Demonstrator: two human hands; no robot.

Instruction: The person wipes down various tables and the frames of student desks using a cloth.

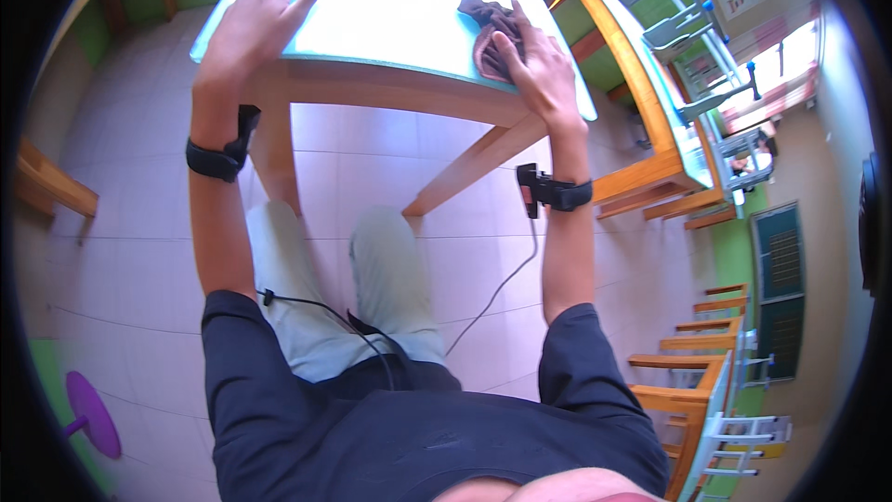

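Note:
A white-topped wooden table (376, 21) stands in front of me, its top very bright. My left hand (268, 10) is at the table's near left corner, fingers apart, with nothing in it. On the right part of the tabletop lies a crumpled dark brown cloth (488, 49). My right hand (540, 59) rests over the cloth's right side, thumb and forefinger spread against it; whether the fingers pinch it is hard to tell. Each forearm wears a black strap with a small device, and a thin cable runs from the right one.
More wooden tables (669, 153) with upturned grey chairs (672, 35) stand at the right. Further tables (711, 376) are at the lower right. A purple round object (93, 415) is at the lower left. Wooden furniture legs (59, 178) show at the left. A person is partly visible far right.

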